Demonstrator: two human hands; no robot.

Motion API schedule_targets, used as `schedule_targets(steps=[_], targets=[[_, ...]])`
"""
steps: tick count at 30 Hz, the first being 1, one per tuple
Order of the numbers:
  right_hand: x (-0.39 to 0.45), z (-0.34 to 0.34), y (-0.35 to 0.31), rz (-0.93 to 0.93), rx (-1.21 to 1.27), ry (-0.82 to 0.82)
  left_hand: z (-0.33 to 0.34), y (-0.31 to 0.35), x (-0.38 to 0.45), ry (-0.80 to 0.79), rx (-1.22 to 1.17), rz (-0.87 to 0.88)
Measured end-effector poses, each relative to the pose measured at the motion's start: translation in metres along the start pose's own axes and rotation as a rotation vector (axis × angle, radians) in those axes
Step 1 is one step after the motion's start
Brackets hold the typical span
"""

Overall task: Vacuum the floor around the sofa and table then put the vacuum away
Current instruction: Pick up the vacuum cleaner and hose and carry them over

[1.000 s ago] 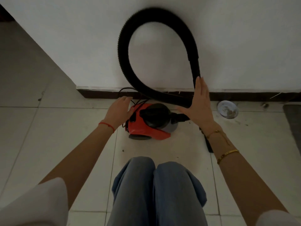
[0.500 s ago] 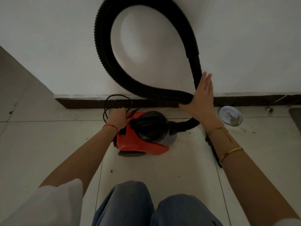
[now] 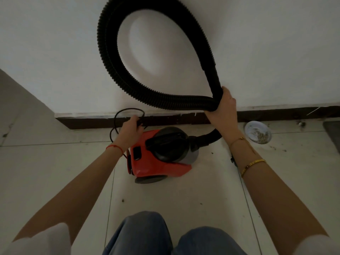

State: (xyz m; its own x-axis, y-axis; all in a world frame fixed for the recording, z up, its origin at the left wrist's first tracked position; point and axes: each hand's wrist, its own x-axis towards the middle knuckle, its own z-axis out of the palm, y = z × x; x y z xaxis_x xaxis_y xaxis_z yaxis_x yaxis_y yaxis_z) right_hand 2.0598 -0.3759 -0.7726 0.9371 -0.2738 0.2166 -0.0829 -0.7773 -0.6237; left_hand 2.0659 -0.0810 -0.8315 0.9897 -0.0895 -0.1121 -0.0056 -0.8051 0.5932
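A small red and black canister vacuum (image 3: 158,159) sits on the tiled floor close to the white wall. Its ribbed black hose (image 3: 108,57) arcs up in a big loop against the wall and comes back down to the canister's right side. My right hand (image 3: 223,111) grips the hose where its two runs cross, just above the dark skirting. My left hand (image 3: 129,132) holds the thin black power cord (image 3: 117,116), which loops behind the canister's left end. My knees in blue jeans fill the bottom of the view.
A dark skirting board (image 3: 276,115) runs along the wall's foot. A round white dish (image 3: 257,132) with debris lies on the floor to the right of the canister. A dark mat edge (image 3: 333,133) shows at far right. Specks of dirt dot the tiles.
My right hand went from lying flat against the hose to gripping it. My left hand lifted off the canister's rear and took the cord. The view drew closer to the wall.
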Motion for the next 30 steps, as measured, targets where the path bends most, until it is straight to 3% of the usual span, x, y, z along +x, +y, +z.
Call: schedule_targets(steps=[5, 9, 15, 22, 30], targets=[[0.001, 0.003, -0.003, 0.012, 0.010, 0.042, 0.008, 0.036, -0.016, -0.122, -0.078, 0.148], [0.001, 0.011, -0.006, 0.013, -0.036, 0.044, 0.030, 0.045, -0.030, -0.163, 0.132, 0.248], [-0.002, 0.017, -0.012, -0.057, -0.100, 0.032, 0.041, 0.042, -0.029, -0.173, 0.191, 0.351], [0.000, 0.006, -0.013, -0.065, -0.156, -0.026, 0.043, 0.045, -0.011, -0.235, 0.332, 0.240], [-0.007, -0.005, -0.015, -0.108, -0.185, -0.077, 0.042, 0.044, -0.017, -0.273, 0.335, 0.239]])
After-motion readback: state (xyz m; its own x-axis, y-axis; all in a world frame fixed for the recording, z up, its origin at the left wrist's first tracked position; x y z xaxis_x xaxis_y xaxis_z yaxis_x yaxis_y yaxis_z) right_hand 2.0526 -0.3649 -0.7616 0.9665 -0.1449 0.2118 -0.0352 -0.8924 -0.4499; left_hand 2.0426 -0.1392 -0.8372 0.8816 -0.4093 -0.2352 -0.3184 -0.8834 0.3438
